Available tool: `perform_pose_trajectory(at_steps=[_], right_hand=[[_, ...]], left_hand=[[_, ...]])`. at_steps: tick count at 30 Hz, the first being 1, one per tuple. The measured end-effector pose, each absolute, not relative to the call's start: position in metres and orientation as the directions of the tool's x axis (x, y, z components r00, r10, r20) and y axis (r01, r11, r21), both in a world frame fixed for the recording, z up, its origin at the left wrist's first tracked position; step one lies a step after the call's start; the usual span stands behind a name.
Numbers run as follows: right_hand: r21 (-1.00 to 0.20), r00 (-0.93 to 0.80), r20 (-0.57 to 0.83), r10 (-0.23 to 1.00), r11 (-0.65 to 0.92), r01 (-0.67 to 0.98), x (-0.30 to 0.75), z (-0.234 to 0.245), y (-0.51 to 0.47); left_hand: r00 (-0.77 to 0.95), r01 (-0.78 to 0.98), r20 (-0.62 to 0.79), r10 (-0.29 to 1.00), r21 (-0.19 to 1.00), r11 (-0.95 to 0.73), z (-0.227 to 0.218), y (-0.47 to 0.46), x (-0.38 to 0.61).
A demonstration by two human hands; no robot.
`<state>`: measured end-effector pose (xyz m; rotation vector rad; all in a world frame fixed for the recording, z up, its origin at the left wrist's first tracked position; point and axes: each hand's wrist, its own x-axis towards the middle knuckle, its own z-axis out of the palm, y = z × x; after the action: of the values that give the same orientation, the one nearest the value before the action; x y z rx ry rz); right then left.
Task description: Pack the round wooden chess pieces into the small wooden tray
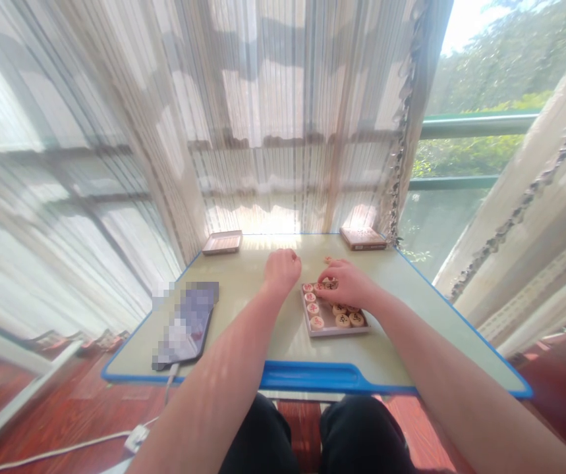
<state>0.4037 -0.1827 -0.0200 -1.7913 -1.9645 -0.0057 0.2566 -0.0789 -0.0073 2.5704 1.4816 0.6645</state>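
My right hand reaches over a shallow open box, its thumb and fingers closing around a Chinese chess piece near the far side. Round wooden pieces line the box: red-marked ones, such as one piece, stand along the left, and black-marked ones, such as another piece, sit at the near right. The palm and wrist cover part of the box. To its left, my left hand is curled into a fist above the table; its inside is hidden. Beyond the right hand lies a loose piece.
The pale tabletop has a blue rim with a groove at the near edge. A shallow tray or lid lies far left, and a flat box far right. A charging phone with a cable lies left. Curtains hang behind.
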Motion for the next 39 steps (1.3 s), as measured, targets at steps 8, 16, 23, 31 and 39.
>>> perform_pose_trajectory(at_steps=[8, 16, 23, 31, 39], right_hand=[[-0.437, 0.298, 0.477, 0.827, -0.071, 0.897, 0.433, -0.027, -0.167], [-0.473, 0.206, 0.292, 0.934, -0.046, 0.88, 0.453, -0.043, -0.146], [-0.491, 0.164, 0.336, 0.927, 0.024, 0.871, 0.453, -0.036, -0.153], [-0.385, 0.15, 0.334, 0.931, -0.01, 0.923, 0.453, -0.038, -0.15], [-0.323, 0.224, 0.309, 0.924, -0.119, 0.939, 0.454, -0.034, -0.152]], left_hand=[[0.567, 0.731, 0.226, 0.792, 0.305, -0.61, -0.029, -0.059, 0.256], [0.572, 0.736, 0.22, 0.79, 0.286, -0.613, -0.035, -0.058, 0.256], [0.574, 0.75, 0.21, 0.792, 0.253, -0.611, -0.027, -0.066, 0.256], [0.478, 0.833, 0.148, 0.866, 0.236, -0.5, -0.012, -0.081, 0.252], [0.473, 0.843, 0.158, 0.867, 0.204, -0.498, -0.015, -0.08, 0.252]])
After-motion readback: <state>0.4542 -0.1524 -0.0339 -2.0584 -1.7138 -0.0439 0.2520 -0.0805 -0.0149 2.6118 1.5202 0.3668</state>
